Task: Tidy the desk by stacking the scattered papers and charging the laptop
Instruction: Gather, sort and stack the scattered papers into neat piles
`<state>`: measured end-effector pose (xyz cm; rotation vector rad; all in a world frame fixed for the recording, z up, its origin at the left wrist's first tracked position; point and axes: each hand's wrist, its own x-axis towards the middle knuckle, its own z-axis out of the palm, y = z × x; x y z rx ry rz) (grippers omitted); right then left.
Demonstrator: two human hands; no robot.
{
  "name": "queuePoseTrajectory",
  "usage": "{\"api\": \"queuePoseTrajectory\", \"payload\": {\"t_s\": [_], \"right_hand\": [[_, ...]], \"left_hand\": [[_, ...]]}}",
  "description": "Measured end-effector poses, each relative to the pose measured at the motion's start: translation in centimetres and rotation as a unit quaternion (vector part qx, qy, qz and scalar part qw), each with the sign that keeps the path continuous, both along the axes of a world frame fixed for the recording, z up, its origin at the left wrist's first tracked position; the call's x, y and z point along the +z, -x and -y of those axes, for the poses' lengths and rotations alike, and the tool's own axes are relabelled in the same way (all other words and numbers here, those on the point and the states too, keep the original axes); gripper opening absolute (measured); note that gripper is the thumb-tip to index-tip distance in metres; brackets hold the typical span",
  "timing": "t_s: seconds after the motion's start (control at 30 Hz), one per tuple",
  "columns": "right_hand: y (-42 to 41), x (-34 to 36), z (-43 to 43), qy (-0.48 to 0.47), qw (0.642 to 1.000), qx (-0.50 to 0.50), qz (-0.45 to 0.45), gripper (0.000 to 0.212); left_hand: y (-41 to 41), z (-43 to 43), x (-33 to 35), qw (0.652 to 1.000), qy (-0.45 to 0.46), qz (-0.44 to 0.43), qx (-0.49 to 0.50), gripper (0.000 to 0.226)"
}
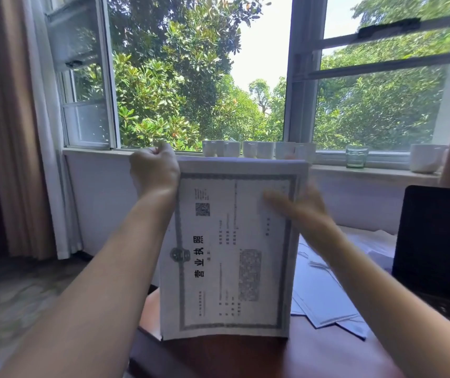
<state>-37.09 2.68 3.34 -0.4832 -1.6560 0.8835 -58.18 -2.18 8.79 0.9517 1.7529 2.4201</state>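
- Your stack of papers (226, 255) stands upright on its lower edge on the desk (245, 356), printed face toward you, its top edge level with the windowsill.
- Your left hand (155, 170) is curled round the top left corner of the stack and grips it. Your right hand (300, 208) is blurred, but its fingers look straight and lie flat on the front sheet near the right edge, pressing rather than gripping.
- Expect the stack to be light and floppy. Thin sheets held by one corner will likely bow or fan, so keep both long sides supported and let the desk carry the weight.
- The sheets probably slide on each other easily. That helps when you tap the lower edge to square them, but a loose hold could let inner sheets slip out.
- I would move the right hand to the right edge opposite the left hand and pinch lightly. A hard squeeze is likely to crease the paper.
- More loose sheets (324, 296) lie overlapping flat on the desk just right of the stack, and they look yet to be gathered. Flat sheets are hard to lift from the middle, so take them by a free corner or edge.
- The laptop (436, 236) stands open with a dark screen at the far right. I can see no charger or cable.
- Cups (248, 149) line the windowsill just behind the stack, so mind them when you tilt it.
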Motion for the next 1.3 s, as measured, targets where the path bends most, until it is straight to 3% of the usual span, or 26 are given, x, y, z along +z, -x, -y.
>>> {"api": "queuePoseTrajectory", "payload": {"t_s": [0.07,0.1,0.17,0.27,0.3,0.37,0.47,0.5,0.6,0.77,0.87,1.0,1.13,1.2,1.3], "right_hand": [[-0.2,-2.7,-0.3,0.035,0.996,0.005,0.077,0.03],[-0.1,-3.8,-0.6,0.042,0.997,-0.005,0.07,0.023],[0.5,-4.9,-0.9,0.033,0.999,-0.033,0.02,0.031],[1.6,-4.7,-0.5,0.008,0.998,-0.063,-0.013,0.039],[1.8,-4.7,-0.4,0.007,0.997,-0.067,-0.021,0.04],[2.1,-4.9,-0.1,0.005,0.996,-0.082,-0.041,0.045],[2.5,-5.3,0.1,0.027,0.994,-0.086,-0.065,0.037],[2.4,-5.4,0.1,0.033,0.993,-0.089,-0.065,0.028],[2.4,-5.2,0.4,0.051,0.995,-0.072,-0.056,0.019],[2.6,-3.8,-0.2,0.087,0.995,-0.031,-0.031,0.011],[3.3,-2.7,-2.1,0.144,0.99,0.003,0.004,0.011],[5.2,-5.0,-5.2,0.254,0.964,-0.008,0.083,0.043],[6.2,-9.5,-8.5,0.257,0.94,-0.078,0.211,0.03],[5.7,-11.5,-9.4,0.255,0.918,-0.111,0.283,0.035],[3.8,-13.5,-10.5,0.236,0.908,-0.135,0.32,0.036]], "left_hand": [[0.0,-0.1,0.0,1.0,-0.008,0.002,0.01,0.048],[0.0,0.1,-0.1,1.0,-0.016,-0.008,0.011,0.047],[0.3,0.3,-0.6,0.998,-0.049,-0.04,0.0,0.04],[0.9,1.6,-2.6,0.993,-0.065,-0.053,-0.085,0.074],[1.1,2.1,-3.7,0.99,-0.05,-0.064,-0.119,0.073],[1.6,2.9,-7.1,0.977,0.011,-0.079,-0.197,0.05],[1.8,3.2,-12.7,0.956,0.078,-0.004,-0.284,0.06],[1.7,3.2,-13.9,0.956,0.079,0.006,-0.282,0.058],[1.0,3.1,-14.9,0.963,0.054,0.013,-0.263,0.018],[0.8,3.4,-13.2,0.963,0.077,-0.019,-0.257,0.021],[1.5,2.9,-12.4,0.957,0.108,-0.038,-0.265,0.006],[2.8,1.4,-14.2,0.954,0.181,0.007,-0.238,0.009],[3.6,-0.6,-17.4,0.945,0.242,0.061,-0.209,0.014],[4.2,-1.5,-18.8,0.936,0.294,0.068,-0.183,0.01],[5.1,-2.6,-20.6,0.907,0.394,0.046,-0.144,0.019]]}}
